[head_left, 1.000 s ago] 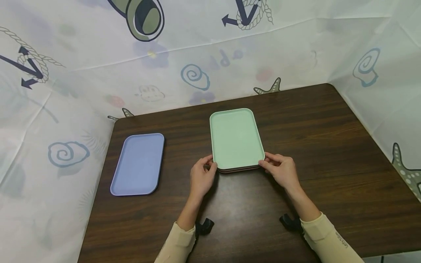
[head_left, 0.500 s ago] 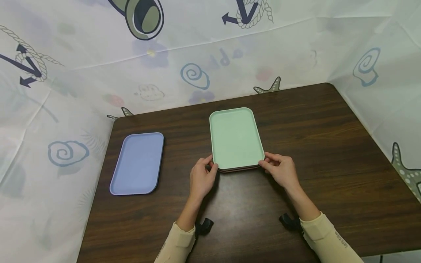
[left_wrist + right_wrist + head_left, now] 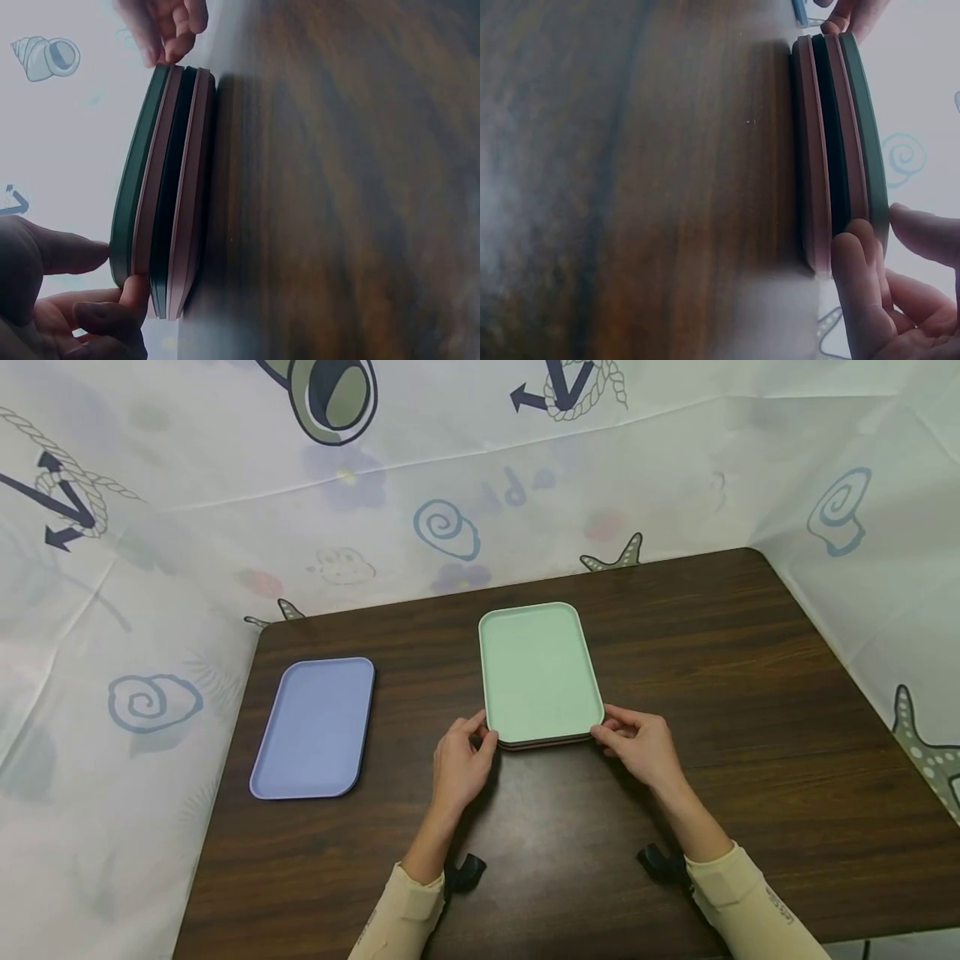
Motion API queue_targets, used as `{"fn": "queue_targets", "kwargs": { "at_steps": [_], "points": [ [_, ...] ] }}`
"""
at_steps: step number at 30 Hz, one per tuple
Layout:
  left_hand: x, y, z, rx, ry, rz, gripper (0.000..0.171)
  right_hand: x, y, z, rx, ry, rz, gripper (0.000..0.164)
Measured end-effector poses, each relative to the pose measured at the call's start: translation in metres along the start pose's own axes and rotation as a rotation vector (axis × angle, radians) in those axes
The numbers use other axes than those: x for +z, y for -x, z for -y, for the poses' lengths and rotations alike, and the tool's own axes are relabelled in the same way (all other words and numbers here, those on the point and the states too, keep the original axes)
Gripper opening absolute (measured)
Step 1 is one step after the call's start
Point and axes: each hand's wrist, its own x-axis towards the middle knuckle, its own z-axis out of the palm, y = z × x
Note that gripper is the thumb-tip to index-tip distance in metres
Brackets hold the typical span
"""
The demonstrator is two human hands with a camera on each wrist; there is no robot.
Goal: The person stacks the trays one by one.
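A pale green tray (image 3: 542,675) lies on top of a stack of several trays in the middle of the table. Seen from the side in the left wrist view, a pink tray (image 3: 159,180) sits under the green one, with a dark tray (image 3: 175,187) and another pink tray (image 3: 192,180) below. My left hand (image 3: 461,760) pinches the stack's near left corner, thumb at the green rim and fingertips lower on the side. At the near right corner my right hand (image 3: 643,750) pinches in the same way. A blue tray (image 3: 315,728) lies apart to the left.
The dark wood table (image 3: 750,693) has its back edge against a printed white cloth (image 3: 525,468). More cloth hangs along the left and right sides. Black wrist mounts (image 3: 467,873) sit on both forearms, low over the table.
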Motion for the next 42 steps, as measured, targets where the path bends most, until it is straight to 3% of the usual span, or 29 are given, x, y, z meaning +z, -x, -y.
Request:
{"fn": "queue_targets", "kwargs": {
  "at_steps": [8, 14, 26, 31, 35, 42],
  "points": [
    [-0.009, 0.0, 0.004, -0.008, 0.077, 0.128, 0.048, -0.007, -0.002, 0.003, 0.04, 0.039, 0.128, 0.056],
    [-0.014, 0.001, 0.007, -0.012, 0.07, 0.183, 0.049, -0.014, -0.004, 0.007, 0.048, 0.076, 0.196, 0.06],
    [-0.028, 0.013, 0.008, 0.029, 0.069, 0.253, 0.051, -0.015, -0.001, 0.014, 0.026, 0.069, 0.152, 0.059],
    [-0.038, 0.022, 0.009, 0.032, 0.069, 0.261, 0.049, -0.008, 0.002, 0.022, -0.017, -0.015, 0.146, 0.05],
    [-0.049, 0.031, 0.014, 0.006, 0.07, 0.246, 0.046, 0.005, 0.004, 0.029, -0.06, -0.084, 0.239, 0.039],
    [-0.076, 0.048, 0.036, -0.056, 0.097, 0.202, 0.043, 0.045, 0.016, 0.043, -0.07, -0.117, 0.491, 0.038]
  ]
}}
